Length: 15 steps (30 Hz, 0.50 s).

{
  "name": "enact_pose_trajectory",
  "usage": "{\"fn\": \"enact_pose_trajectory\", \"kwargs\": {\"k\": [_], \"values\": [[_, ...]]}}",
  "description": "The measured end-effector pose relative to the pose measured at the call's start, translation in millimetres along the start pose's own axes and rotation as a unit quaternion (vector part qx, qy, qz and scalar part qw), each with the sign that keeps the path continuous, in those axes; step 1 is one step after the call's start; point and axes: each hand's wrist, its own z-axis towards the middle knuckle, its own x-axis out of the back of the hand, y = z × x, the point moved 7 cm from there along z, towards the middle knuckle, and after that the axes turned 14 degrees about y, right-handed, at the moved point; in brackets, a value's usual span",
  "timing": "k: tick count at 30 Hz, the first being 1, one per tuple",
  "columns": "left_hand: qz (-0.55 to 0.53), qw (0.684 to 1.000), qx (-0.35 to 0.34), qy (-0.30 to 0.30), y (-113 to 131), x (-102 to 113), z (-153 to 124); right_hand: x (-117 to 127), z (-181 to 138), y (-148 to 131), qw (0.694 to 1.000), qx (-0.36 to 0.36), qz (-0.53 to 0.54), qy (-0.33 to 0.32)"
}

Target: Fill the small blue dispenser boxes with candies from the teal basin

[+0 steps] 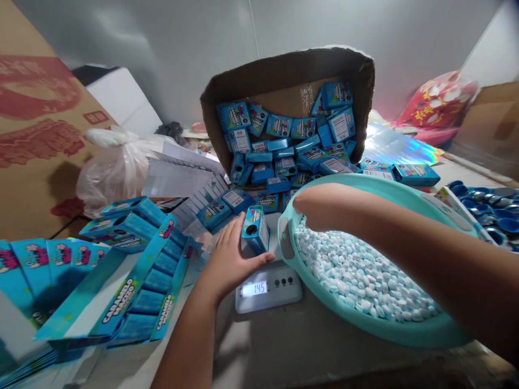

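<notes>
A brown cardboard sheet (36,135) printed in red fills the upper left of the frame. At lower right sits a wide teal basin (365,324), heaped with small white-and-blue candies (357,275). At upper centre, an open carton (292,70) lies tipped on its side, and matching blue packs spill from it toward the middle of the frame. At lower left, a blue display tray (133,292) lettered "CARAMELO MACIZO" holds rows of the same packs. Above it is a clear plastic bag (113,167).

Just left of the basin, at lower centre, a grey digital scale (267,286) shows 14.5 on its lit display. My left hand (229,259) is closed around a small blue box (256,229), fingers behind it and thumb across the near side. The box is upright over the scale's platform, its oval opening facing me. I cannot tell whether it rests on the platform.

My right hand (324,208) comes in from the right edge and curls down over the candies at the basin's left rim. Its fingers are turned away from the camera, so I cannot tell whether it holds any.
</notes>
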Motion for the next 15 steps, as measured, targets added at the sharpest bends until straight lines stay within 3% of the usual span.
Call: {"fn": "enact_pose_trajectory", "kwargs": {"k": [4, 7, 12, 15], "values": [[0.052, 0.996, -0.022, -0.062, -11.6, -3.3, -2.9, -11.3, 0.6, -4.0, 0.998, 0.013, -0.042, -0.054], [0.031, 0.995, 0.001, -0.093, -26.4, 2.1, -0.2, -27.0, 5.5, -7.2, 0.995, 0.030, -0.035, -0.083], [-0.006, 0.995, 0.088, 0.042, -58.7, 32.0, 11.6, -41.6, 13.3, -4.6, 0.994, 0.043, -0.033, -0.099], [0.052, 0.988, 0.119, 0.079, -73.2, 31.5, 12.9, -41.9, 14.2, -3.0, 0.994, 0.042, -0.035, -0.096]]}}
